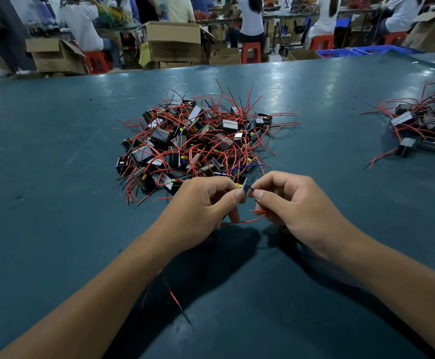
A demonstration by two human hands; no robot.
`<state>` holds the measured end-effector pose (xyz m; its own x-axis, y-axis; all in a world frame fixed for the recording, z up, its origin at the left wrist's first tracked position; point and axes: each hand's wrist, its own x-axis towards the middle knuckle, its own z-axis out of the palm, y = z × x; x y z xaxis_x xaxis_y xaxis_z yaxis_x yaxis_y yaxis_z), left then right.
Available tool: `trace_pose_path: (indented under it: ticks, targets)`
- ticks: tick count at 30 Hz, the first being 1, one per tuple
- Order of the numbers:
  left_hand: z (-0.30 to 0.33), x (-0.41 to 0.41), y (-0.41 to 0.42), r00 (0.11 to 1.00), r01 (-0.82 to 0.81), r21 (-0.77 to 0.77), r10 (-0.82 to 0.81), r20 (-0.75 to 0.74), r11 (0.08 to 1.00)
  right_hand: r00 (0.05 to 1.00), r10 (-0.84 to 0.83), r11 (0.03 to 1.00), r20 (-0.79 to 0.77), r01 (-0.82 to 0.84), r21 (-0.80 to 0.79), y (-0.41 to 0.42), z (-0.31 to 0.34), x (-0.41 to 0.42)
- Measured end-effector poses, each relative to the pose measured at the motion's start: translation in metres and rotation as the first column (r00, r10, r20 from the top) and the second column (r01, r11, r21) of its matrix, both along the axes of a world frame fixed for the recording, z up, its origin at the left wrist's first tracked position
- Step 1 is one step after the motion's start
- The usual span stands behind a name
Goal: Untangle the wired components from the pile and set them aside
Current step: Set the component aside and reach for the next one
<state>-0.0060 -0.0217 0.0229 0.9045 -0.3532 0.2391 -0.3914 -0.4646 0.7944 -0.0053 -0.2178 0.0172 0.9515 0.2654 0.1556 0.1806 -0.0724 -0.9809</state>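
Note:
A tangled pile of small black box components with red and black wires (pixel 198 141) lies on the dark green table (pixel 55 151), just beyond my hands. My left hand (pixel 200 211) pinches one small black component (pixel 242 183) at the pile's near edge between thumb and fingers. My right hand (pixel 286 203) pinches a thin black wire of that component beside my left thumb. A red wire (pixel 247 221) loops between both hands, and another red wire (pixel 171 291) trails down under my left forearm.
A second, smaller heap of wired components (pixel 423 130) lies at the table's right edge. Beyond the far table edge stand cardboard boxes (pixel 174 42), red stools (pixel 251 51), blue crates (pixel 366 51) and several seated people.

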Motion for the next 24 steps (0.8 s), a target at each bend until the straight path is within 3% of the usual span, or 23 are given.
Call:
trace_pose_path:
  ticks: [24]
  targets:
    - [-0.0009, -0.0012, -0.0034, 0.998, -0.014, 0.054, 0.011, 0.055, 0.998, 0.991, -0.095, 0.991, 0.092, 0.086, 0.104, 0.0062, -0.0034, -0.0008]
